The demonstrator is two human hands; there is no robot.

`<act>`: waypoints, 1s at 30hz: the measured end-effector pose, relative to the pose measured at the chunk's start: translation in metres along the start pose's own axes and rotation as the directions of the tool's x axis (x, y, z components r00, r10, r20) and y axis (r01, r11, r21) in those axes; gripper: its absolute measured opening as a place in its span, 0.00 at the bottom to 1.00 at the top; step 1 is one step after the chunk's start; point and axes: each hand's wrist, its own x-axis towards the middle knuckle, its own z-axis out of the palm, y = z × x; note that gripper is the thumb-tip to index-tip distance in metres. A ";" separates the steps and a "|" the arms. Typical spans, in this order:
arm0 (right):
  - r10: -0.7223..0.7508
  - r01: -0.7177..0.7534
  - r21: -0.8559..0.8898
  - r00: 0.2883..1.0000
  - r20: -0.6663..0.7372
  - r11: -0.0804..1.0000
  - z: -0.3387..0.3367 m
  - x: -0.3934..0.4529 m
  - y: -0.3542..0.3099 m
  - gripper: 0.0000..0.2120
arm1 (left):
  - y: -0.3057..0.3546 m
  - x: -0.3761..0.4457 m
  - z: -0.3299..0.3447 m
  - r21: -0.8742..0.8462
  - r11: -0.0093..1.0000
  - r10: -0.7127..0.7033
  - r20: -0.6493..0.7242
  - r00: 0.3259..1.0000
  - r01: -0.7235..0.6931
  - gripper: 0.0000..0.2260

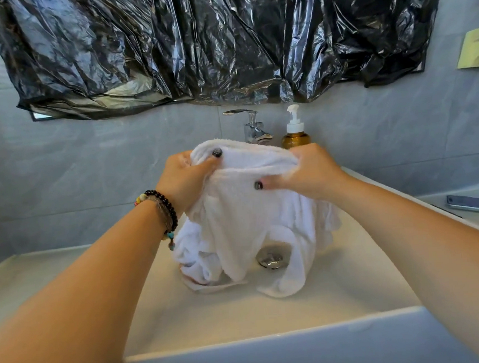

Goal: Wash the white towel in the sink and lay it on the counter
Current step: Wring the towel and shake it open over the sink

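We stand at the sink [344, 296], set in the bench [32, 274], with the white towel [253, 217] bunched above the basin and its lower folds trailing down beside the drain [271, 259]. Our left hand [185, 183] and right hand [308, 172] each grip the top fold, fingers curled into the cloth. To wash well, we judge it best to rub the gathered folds together low in the basin. No standing water shows there. The amber soap bottle [295, 136] stands beside the tap [252, 128].
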 end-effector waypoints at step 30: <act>0.124 -0.147 0.312 0.988 0.091 0.939 0.022 0.000 -0.002 0.07 | 0.000 -0.018 0.011 0.202 0.979 -0.165 0.679 0.715 0.034 0.21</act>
